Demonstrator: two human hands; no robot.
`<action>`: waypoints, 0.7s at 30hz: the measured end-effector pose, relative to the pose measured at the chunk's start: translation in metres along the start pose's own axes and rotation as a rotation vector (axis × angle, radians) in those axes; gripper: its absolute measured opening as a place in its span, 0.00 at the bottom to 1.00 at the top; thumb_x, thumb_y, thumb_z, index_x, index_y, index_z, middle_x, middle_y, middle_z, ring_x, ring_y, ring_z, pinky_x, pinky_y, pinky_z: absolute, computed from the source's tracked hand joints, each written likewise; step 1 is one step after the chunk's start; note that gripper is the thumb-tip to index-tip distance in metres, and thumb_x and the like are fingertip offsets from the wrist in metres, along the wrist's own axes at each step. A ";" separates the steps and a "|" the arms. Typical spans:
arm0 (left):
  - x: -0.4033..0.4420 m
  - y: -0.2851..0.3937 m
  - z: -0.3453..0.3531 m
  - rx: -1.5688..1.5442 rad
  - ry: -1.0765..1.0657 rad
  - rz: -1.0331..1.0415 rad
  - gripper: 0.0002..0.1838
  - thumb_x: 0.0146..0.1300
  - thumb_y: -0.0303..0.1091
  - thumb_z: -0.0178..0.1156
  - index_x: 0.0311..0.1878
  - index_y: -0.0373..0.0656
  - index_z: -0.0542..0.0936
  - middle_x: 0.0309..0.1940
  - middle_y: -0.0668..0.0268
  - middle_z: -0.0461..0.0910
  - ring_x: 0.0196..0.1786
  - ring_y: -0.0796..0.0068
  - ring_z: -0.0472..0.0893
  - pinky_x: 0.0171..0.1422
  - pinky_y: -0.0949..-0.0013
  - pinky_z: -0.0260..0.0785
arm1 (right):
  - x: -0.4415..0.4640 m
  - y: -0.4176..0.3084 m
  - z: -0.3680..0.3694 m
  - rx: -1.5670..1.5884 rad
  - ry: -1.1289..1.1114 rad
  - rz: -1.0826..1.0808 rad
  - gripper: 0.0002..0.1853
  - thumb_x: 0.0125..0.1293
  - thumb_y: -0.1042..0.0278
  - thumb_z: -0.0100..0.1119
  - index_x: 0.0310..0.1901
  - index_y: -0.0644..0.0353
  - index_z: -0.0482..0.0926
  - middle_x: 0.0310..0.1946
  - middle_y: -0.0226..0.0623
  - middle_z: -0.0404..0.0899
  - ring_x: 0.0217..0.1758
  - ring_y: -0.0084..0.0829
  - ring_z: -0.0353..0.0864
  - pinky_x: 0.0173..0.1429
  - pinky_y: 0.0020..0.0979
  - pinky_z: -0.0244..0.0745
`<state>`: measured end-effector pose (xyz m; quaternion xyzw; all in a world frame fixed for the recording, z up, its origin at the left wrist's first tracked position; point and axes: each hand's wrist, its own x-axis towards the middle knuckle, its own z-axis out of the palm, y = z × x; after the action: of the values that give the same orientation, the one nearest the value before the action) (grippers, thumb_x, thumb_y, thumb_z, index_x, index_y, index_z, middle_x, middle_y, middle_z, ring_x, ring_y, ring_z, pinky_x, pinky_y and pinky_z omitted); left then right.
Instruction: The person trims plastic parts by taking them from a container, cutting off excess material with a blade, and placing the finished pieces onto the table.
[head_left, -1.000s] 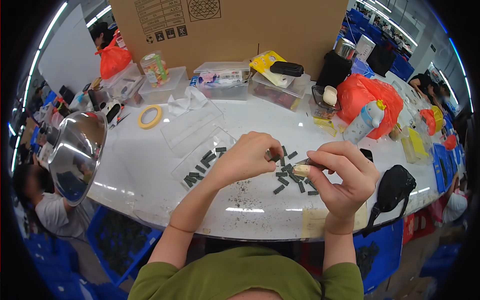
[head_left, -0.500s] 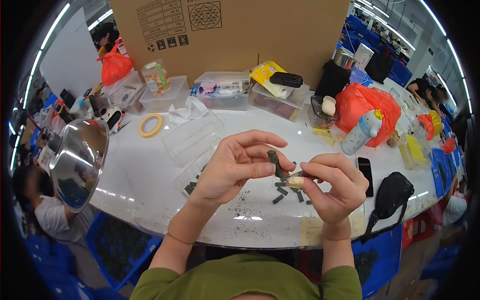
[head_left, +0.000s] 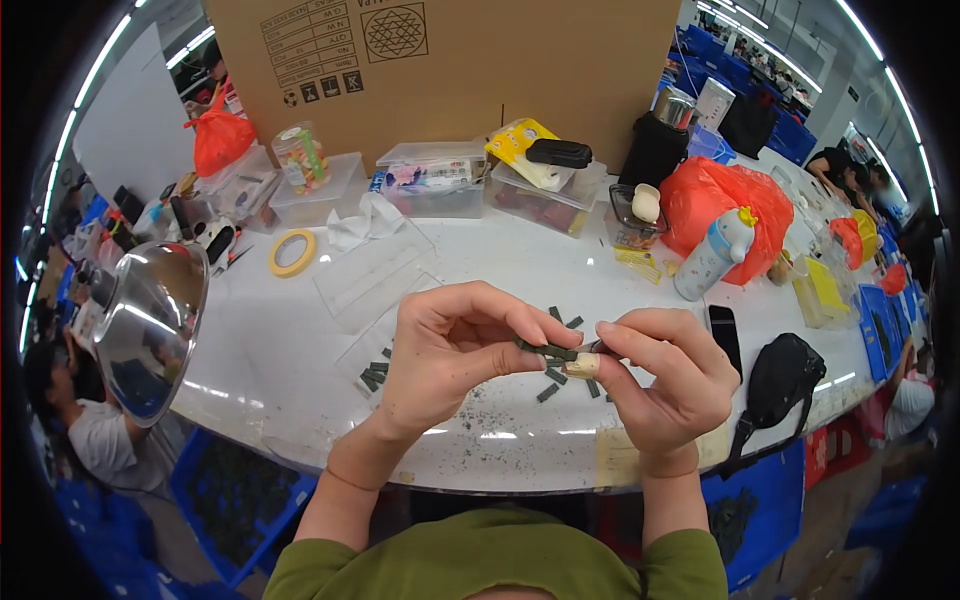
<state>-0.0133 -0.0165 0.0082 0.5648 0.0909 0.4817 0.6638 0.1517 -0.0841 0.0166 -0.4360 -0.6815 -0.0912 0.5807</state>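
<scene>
The left hand pinches a dark green piece above the table; the right hand's fingers clamp a thin tool (mostly hidden) near its end, apparently working it, so the next move calls for steady grips

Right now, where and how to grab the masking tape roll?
I'd pinch the near rim of the masking tape roll from above, one finger in the hole, thumb outside: it lies flat, its open centre faces up, and crumpled tissue sits to its right.
</scene>
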 end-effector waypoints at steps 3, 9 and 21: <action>-0.003 0.002 0.000 -0.003 -0.020 0.011 0.12 0.45 0.11 0.61 0.31 0.38 0.77 0.33 0.50 0.83 0.39 0.62 0.83 0.44 0.72 0.78 | -0.001 -0.001 -0.001 -0.013 0.003 -0.020 0.11 0.39 0.78 0.68 0.30 0.62 0.84 0.28 0.36 0.80 0.23 0.23 0.70 0.25 0.21 0.65; -0.005 0.002 0.002 -0.019 -0.026 0.022 0.11 0.47 0.10 0.60 0.32 0.36 0.78 0.35 0.52 0.83 0.39 0.69 0.83 0.45 0.76 0.77 | -0.002 -0.002 -0.003 -0.037 -0.001 -0.071 0.11 0.40 0.78 0.69 0.30 0.61 0.84 0.28 0.36 0.80 0.23 0.24 0.71 0.24 0.21 0.65; -0.005 0.000 0.003 0.000 -0.036 0.061 0.11 0.47 0.10 0.60 0.32 0.36 0.78 0.35 0.52 0.83 0.39 0.69 0.83 0.45 0.76 0.77 | -0.003 -0.001 -0.003 -0.055 0.045 -0.123 0.11 0.40 0.78 0.69 0.31 0.61 0.84 0.28 0.36 0.80 0.23 0.24 0.72 0.24 0.21 0.65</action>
<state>-0.0137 -0.0226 0.0071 0.5759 0.0618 0.4916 0.6503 0.1533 -0.0877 0.0154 -0.4069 -0.6909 -0.1551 0.5771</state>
